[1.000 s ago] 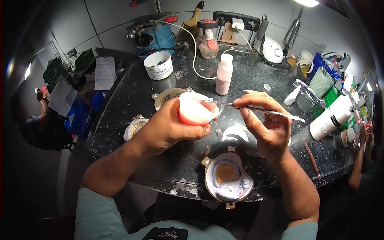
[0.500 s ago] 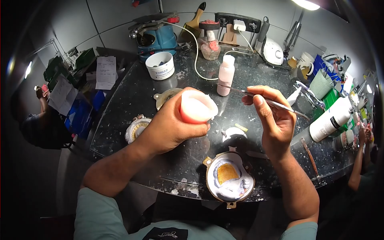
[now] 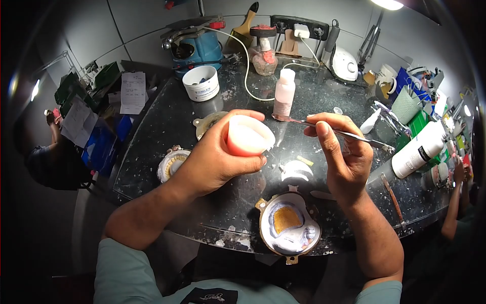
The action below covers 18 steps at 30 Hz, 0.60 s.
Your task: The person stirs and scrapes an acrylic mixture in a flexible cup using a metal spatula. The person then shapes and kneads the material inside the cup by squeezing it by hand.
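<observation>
there is one pink cup [image 3: 247,141], one held spatula [image 3: 298,121], one paintbrush [image 3: 245,31], one white tub [image 3: 202,90].

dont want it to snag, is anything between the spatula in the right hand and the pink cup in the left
Nothing visible is between the metal spatula in the right hand and the pink cup in the left hand. The pink bottle stands beyond the spatula's tip, not between.
</observation>
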Each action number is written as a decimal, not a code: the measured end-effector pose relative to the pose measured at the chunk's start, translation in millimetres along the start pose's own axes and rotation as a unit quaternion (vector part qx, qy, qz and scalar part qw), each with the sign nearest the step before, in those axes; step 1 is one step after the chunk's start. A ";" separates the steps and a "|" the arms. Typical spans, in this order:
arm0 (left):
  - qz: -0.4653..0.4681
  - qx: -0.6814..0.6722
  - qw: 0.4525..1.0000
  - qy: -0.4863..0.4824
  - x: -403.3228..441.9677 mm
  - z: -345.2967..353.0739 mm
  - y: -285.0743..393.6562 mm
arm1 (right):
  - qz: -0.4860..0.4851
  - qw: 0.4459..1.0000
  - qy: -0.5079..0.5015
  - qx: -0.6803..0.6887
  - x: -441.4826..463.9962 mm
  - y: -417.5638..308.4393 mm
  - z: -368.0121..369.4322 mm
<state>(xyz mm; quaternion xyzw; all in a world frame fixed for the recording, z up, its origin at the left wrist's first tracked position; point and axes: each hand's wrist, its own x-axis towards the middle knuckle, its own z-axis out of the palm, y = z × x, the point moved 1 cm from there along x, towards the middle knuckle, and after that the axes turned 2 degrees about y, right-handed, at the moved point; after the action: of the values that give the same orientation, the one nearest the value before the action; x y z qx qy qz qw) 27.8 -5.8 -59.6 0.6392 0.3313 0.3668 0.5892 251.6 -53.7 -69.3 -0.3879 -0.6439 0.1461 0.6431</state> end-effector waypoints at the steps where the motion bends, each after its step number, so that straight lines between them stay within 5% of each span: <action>1: -0.001 -0.004 1.000 0.007 -0.1 -0.8 -1.3 | 0.006 1.000 -0.004 0.017 -0.5 -0.2 0.8; 4: 0.003 -0.030 1.000 0.007 -0.8 -2.6 -5.5 | 0.035 0.992 0.017 0.120 0.5 -9.3 8.0; 18: 0.019 -0.036 0.997 -0.071 -0.9 -3.1 -1.9 | 0.011 0.997 -0.067 0.046 2.0 -6.8 -3.9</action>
<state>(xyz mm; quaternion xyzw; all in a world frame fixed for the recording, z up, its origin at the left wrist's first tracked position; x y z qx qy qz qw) 24.7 -4.9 -61.5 0.6481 0.2634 0.3432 0.6268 253.4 -58.0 -62.7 -0.3546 -0.6735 0.2084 0.6142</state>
